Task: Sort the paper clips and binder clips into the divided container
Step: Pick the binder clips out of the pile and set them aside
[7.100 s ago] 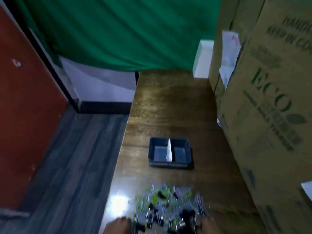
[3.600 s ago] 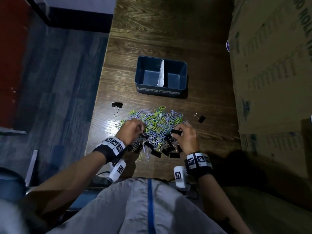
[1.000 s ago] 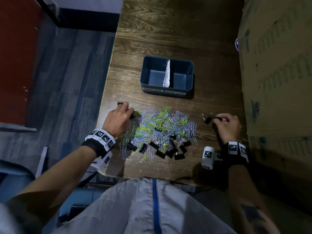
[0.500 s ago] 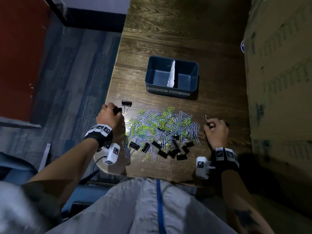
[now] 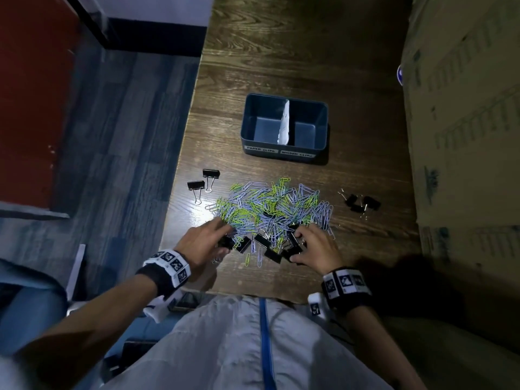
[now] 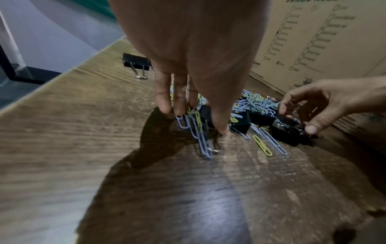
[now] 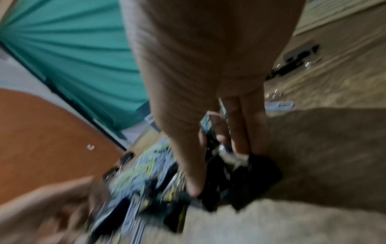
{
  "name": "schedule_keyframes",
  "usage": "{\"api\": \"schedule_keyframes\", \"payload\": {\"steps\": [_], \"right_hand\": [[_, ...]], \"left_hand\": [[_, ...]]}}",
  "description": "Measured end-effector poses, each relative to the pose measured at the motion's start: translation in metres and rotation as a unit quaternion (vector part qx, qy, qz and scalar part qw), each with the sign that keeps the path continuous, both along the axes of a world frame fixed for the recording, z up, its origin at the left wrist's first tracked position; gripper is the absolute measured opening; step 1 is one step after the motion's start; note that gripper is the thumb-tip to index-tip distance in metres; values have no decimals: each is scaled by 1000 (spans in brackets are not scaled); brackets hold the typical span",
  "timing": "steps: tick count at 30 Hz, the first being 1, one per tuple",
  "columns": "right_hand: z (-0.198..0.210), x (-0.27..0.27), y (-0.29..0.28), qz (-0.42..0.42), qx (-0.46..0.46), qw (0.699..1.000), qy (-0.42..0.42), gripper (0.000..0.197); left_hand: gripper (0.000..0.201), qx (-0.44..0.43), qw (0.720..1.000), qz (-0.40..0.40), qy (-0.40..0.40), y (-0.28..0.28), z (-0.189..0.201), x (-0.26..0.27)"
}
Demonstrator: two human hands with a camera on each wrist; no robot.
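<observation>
A dark blue divided container (image 5: 319, 128) with a white divider stands on the wooden table; both compartments look empty. In front of it lies a pile of blue and green paper clips (image 5: 270, 204), with black binder clips (image 5: 263, 240) mixed in along its near edge. My left hand (image 5: 225, 239) pinches a black binder clip (image 6: 205, 113) at the pile's near left, and paper clips (image 6: 198, 137) dangle from the fingers. My right hand (image 5: 295, 244) curls round a black binder clip (image 6: 290, 132) at the near right. The right wrist view is blurred.
Two binder clips (image 5: 204, 181) lie apart to the left of the pile, by the table's left edge. A few more binder clips (image 5: 361, 204) lie to the right. A large cardboard box (image 5: 464, 136) walls the table's right side.
Both hands came back from the sides to the pile's near edge and closed on binder clips. A second clip now lies at the left, and more lie at the right.
</observation>
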State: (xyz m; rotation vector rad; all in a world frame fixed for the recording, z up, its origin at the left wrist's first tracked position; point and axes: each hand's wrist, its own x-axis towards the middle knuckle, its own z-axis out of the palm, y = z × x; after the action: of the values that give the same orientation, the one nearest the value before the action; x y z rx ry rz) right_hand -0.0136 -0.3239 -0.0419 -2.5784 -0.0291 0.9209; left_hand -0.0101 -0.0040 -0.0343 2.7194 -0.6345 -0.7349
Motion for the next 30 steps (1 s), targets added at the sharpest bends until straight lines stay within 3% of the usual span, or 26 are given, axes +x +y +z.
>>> {"api": "schedule_keyframes", "payload": {"steps": [3, 9, 13, 17, 21, 27, 30], "right_hand": [[-2, -2, 12, 5, -28, 999, -38, 59], [0, -1, 16, -15, -9, 995, -97, 32], [3, -3, 18, -31, -2, 994, -108, 31], [5, -4, 26, -10, -22, 998, -65, 46], [3, -2, 27, -39, -23, 997, -69, 33], [4, 0, 25, -83, 20, 993, -81, 19], [3, 2, 20, -141, 61, 984, -94, 20]], "left_hand": [[51, 7, 1000, 26, -16, -15, 1, 3], [46, 3, 998, 55, -14, -39, 2, 11], [43, -21, 997, 74, -6, -41, -4, 11], [45, -16, 996, 93, 4, -44, -7, 11], [44, -8, 993, 114, 11, -49, -3, 13], [22, -84, 982, 170, 28, -38, -7, 23], [23, -134, 967, 218, 6, -22, -14, 31]]}}
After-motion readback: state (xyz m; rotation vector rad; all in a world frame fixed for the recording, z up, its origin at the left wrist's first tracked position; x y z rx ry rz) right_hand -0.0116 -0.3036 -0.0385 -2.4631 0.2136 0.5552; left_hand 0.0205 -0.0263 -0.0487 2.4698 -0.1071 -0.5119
